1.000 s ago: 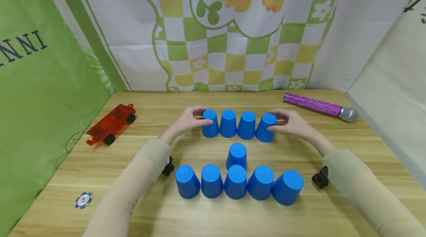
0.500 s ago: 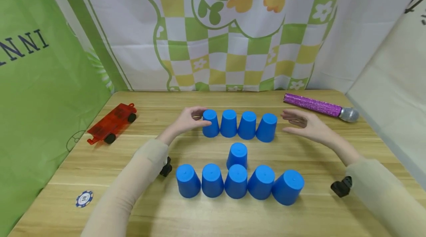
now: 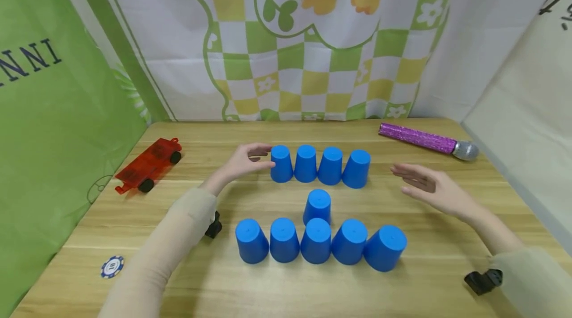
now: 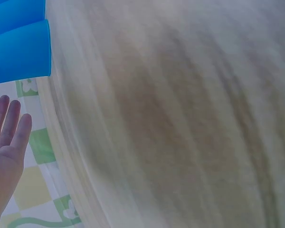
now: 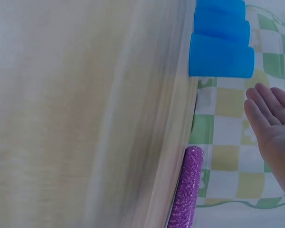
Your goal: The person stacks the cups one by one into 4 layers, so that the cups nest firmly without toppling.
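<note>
Several blue cups stand upside down on the table in the head view. The back row runs from a left-end cup (image 3: 281, 165) to a right-end cup (image 3: 356, 169). A single cup (image 3: 318, 206) stands between that row and a front row, whose middle cup (image 3: 316, 241) is just before it. My left hand (image 3: 243, 161) is beside the back row's left end, thumb tip right at the cup's side, fingers extended. Off to the right of the back row, my right hand (image 3: 435, 189) hovers with relaxed fingers, holding nothing. Both wrist views show straight fingers near blue cups.
A red toy cart (image 3: 151, 164) stands at the left, with a poker chip (image 3: 112, 267) nearer the front. A purple glittery microphone (image 3: 417, 138) lies at the back right. A checkered flower-print cloth (image 3: 313, 75) hangs behind the table (image 3: 268, 293).
My right hand has let go of the back row's right-end cup and moved right and toward me. My left hand has loosened from the left-end cup and drawn slightly left. The cups stay put.
</note>
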Available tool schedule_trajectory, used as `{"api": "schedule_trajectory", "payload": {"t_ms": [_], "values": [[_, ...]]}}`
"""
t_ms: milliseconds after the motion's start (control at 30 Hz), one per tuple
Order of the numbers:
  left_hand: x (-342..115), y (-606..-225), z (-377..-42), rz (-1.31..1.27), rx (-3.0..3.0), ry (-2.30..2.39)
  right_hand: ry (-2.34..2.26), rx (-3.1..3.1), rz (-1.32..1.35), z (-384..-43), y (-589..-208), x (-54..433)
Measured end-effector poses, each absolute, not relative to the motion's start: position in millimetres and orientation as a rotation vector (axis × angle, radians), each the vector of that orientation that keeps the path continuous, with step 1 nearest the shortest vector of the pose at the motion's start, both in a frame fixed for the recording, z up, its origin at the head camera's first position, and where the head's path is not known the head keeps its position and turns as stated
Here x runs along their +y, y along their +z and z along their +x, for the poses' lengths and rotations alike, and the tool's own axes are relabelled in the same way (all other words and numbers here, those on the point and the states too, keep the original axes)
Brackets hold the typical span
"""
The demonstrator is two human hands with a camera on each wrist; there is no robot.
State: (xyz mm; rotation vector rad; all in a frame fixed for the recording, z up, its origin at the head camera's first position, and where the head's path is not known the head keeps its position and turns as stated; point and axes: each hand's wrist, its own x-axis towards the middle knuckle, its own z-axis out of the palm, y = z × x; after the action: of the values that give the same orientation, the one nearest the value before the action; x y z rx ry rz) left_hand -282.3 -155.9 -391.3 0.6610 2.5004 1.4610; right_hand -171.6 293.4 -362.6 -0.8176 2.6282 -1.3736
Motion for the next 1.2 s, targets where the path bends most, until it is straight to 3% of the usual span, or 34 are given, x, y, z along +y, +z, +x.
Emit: {"api": "schedule_trajectory", "payload": {"t_ms": [633,1200], "values": [[-182,-392,-265,0.665,2.468,1.543,-1.536,2.233,-1.196,-115,-375,284],[-236,-371,-232,0.54,2.609,1.553,-1.542,2.312,-1.177,-102,-387,271]]}}
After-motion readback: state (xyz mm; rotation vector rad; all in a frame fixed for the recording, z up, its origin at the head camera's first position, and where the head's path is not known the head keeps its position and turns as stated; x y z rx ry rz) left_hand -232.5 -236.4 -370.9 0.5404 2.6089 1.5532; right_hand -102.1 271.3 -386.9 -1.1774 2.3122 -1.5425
